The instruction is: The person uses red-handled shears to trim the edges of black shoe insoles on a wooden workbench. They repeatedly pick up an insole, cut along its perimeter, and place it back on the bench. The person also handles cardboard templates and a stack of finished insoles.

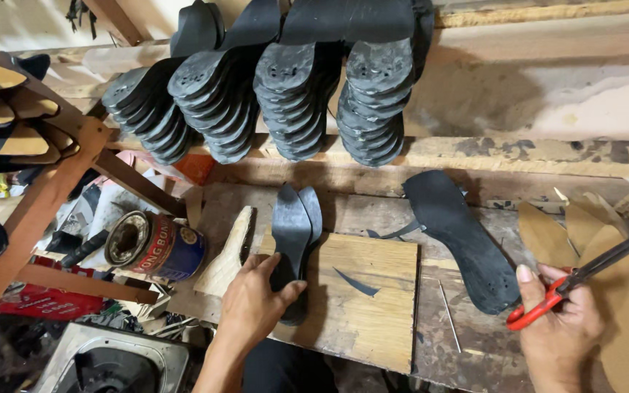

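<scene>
My left hand (254, 302) grips the lower end of a black shoe sole (290, 233) that lies on a wooden board (373, 291). A second dark sole shows just behind the first one. My right hand (558, 327) holds red-handled scissors (584, 276) with the dark blades pointing up to the right. A flat black insole (464, 236) lies on the workbench between the two hands. On the board sits a thin black offcut (356, 283).
Rows of black soles (293, 94) stand stacked on a shelf at the back. An opened glue tin (156, 246) lies on its side at the left. Cardboard pieces (613, 247) sit at the right. A wooden rack with tan soles (9, 116) stands far left.
</scene>
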